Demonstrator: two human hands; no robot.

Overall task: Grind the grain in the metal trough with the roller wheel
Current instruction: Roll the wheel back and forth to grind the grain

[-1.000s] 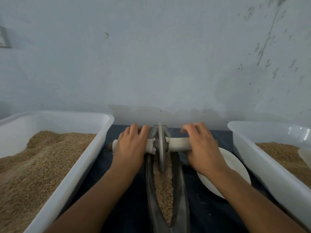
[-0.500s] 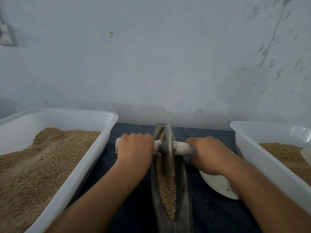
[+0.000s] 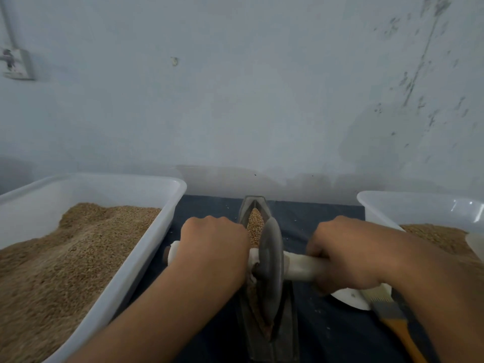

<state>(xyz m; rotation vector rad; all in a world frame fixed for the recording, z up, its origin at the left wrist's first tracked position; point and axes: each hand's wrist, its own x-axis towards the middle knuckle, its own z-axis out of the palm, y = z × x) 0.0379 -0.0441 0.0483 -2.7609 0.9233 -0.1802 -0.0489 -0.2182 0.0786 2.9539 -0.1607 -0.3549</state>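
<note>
A dark cloth (image 3: pixel 209 344) covers the surface below a pale scuffed wall (image 3: pixel 248 100). 2 white tubs (image 3: pixel 167 203) of grain flank 1 metal trough (image 3: pixel 289 318); left hand (image 3: pixel 213 247) and right hand (image 3: pixel 348 255) each grip the roller wheel (image 3: pixel 271 268) handle.

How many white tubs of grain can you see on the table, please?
2: one tub left of the trough, one tub at the right edge, partly cut off. Others may lie outside the view.

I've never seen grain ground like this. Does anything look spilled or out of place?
A few pale specks lie scattered on the dark cloth beside the metal trough, likely stray grain. Otherwise nothing stands out.
</note>
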